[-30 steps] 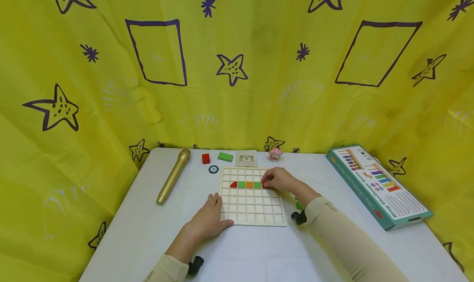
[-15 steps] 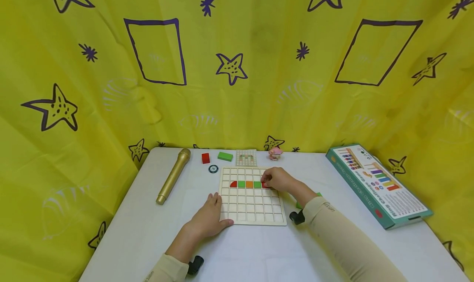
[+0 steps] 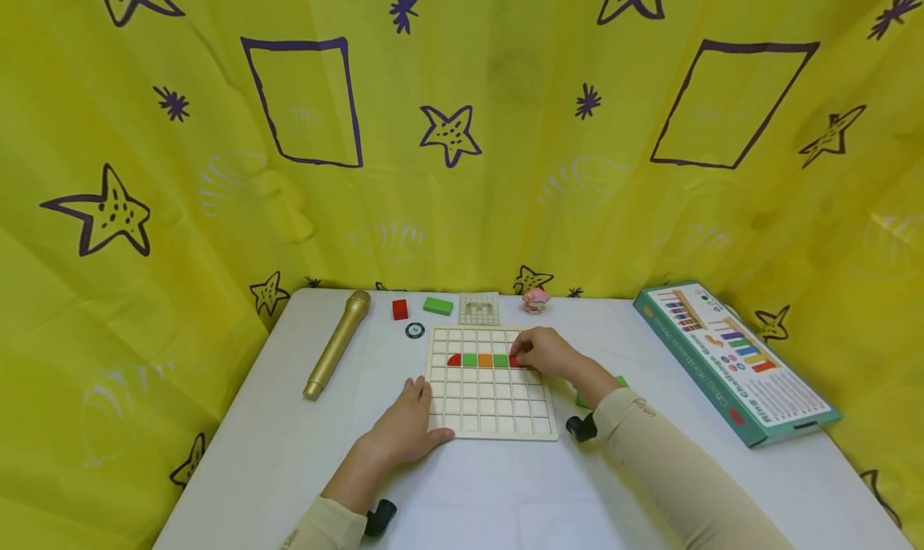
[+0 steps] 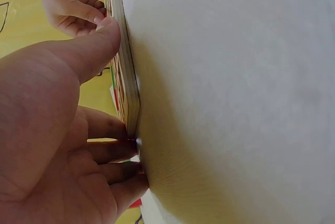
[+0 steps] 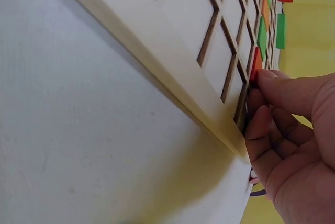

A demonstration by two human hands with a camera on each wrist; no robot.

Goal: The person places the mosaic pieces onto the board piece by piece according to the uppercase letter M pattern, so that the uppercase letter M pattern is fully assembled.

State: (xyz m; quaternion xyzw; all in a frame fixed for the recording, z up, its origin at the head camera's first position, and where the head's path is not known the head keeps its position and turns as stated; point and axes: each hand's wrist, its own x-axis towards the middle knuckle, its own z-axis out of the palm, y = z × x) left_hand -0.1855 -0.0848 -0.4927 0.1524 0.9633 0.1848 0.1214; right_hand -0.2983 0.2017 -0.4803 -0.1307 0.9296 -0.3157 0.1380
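A pale square grid board (image 3: 498,410) lies on the white table. Along one of its rows sit a red piece with a curved corner (image 3: 454,361), a green square (image 3: 470,361), an orange square (image 3: 486,361) and another green square (image 3: 501,361). My right hand (image 3: 546,351) pinches a red piece (image 5: 256,64) at the right end of that row, its thumb and index finger partly covering it. My left hand (image 3: 404,426) rests at the board's lower left corner. In the left wrist view, its thumb (image 4: 99,46) lies against the front edge and its fingers against the side.
Behind the board are a pattern card (image 3: 480,309), a green block (image 3: 438,305), a red block (image 3: 400,309), a round chip (image 3: 415,330) and a pink figurine (image 3: 536,300). A gold microphone (image 3: 338,345) lies left, a game box (image 3: 736,365) right. Green pieces (image 3: 583,401) show beside the right sleeve.
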